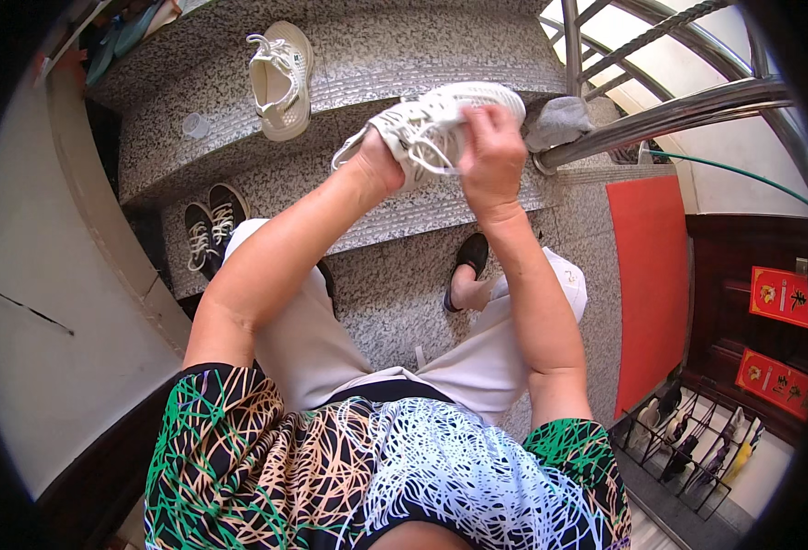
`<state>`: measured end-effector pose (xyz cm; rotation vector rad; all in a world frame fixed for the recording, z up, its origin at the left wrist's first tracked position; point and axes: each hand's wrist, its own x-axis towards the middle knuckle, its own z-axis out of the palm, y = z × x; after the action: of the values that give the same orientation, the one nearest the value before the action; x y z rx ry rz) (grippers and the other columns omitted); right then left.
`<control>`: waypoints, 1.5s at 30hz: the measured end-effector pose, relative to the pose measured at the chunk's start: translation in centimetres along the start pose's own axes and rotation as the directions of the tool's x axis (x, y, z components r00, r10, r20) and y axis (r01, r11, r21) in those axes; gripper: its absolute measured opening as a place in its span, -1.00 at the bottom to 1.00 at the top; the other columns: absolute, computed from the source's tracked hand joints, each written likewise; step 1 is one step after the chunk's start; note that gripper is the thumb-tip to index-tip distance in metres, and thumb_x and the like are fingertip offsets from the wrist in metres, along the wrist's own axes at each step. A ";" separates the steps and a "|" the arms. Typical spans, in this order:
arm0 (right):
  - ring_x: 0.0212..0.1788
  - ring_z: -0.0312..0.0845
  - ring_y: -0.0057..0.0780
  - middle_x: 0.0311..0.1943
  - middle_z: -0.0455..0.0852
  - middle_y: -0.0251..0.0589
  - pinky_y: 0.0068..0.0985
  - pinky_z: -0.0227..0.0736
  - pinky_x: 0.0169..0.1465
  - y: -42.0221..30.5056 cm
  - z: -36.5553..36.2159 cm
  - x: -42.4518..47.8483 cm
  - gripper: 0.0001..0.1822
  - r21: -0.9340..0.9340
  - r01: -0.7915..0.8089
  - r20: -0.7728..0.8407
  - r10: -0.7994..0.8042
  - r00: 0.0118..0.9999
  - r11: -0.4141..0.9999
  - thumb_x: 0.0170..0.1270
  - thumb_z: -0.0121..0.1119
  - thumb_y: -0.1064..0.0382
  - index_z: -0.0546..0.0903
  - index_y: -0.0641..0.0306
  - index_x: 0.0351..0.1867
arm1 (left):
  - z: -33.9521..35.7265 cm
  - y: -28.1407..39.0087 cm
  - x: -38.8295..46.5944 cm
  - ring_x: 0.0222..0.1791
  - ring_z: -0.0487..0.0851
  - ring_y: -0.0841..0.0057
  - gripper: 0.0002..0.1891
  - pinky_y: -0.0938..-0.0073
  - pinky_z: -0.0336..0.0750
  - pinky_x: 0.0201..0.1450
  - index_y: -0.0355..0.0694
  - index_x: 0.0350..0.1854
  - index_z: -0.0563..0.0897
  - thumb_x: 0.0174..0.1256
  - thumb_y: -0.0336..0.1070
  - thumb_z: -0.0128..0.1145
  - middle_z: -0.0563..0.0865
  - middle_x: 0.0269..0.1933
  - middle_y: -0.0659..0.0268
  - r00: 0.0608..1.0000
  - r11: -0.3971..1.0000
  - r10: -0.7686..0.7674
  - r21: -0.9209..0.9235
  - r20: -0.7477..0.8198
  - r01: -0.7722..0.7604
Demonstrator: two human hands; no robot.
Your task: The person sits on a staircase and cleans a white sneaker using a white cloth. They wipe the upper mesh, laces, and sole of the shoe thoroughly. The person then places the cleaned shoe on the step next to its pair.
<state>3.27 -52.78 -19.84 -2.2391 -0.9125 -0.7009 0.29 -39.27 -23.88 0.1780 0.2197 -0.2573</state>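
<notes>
A white lace-up sneaker (421, 127) is held up above the stone stairs, its toe to the right. My left hand (380, 161) is inside its opening at the heel end, fingers hidden. Over the front of the shoe my right hand (493, 155) has its fingers bent together, pinching something small and whitish that is too blurred to name. Loose laces hang beside that hand. Another white sneaker (283, 82) stands on a step at the upper left, near a small clear plastic cup (196, 125). A grey cloth (561, 122) lies beside the railing's foot.
Dark sneakers with white laces (211, 223) stand on a lower step at left. A metal railing (672, 113) runs along the upper right. Further right are a red mat (651, 289), a dark wooden door (713, 275) and a wire shoe rack (686, 440). A wall (53, 275) bounds the left.
</notes>
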 end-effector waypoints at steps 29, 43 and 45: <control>-0.38 0.47 -0.17 -0.45 0.51 -0.10 -0.37 0.39 -0.33 -4.9 1.8 -2.3 -0.83 0.299 0.035 0.000 -0.036 0.999 0.954 -0.06 0.14 0.49 0.53 0.33 -0.36 | 0.5 -1.8 -1.5 -0.03 0.53 0.26 -0.50 0.26 0.44 0.07 -0.28 0.03 0.43 0.27 -0.03 -0.41 0.54 0.01 0.07 0.976 0.961 0.040 0.277 -0.215 0.021; -0.34 0.46 -0.10 -0.36 0.48 -0.03 -0.38 0.39 -0.29 -4.2 2.2 -4.6 -0.81 0.333 -0.057 0.023 0.052 0.998 0.941 -0.01 0.06 0.54 0.44 0.34 -0.30 | -2.0 2.2 1.5 -0.01 0.52 0.25 -0.62 0.23 0.43 0.09 -0.35 -0.04 0.45 0.25 -0.17 -0.22 0.56 -0.03 0.07 0.989 0.956 0.146 -0.256 -0.001 -0.141; -0.38 0.45 -0.06 -0.40 0.47 -0.03 -0.31 0.37 -0.31 -3.3 2.5 -4.1 -0.83 0.320 -0.186 0.011 0.192 0.981 0.929 -0.02 0.05 0.51 0.45 0.34 -0.34 | -1.7 2.1 1.6 -0.04 0.54 0.25 -0.67 0.22 0.48 0.05 -0.36 -0.03 0.44 0.26 -0.29 -0.21 0.56 -0.04 0.05 0.987 0.959 0.162 -0.238 0.012 -0.155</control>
<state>-1.16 -50.91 -23.13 -1.9922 -0.7287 -0.4503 2.01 -37.28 -25.54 -0.0448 0.2021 -0.0727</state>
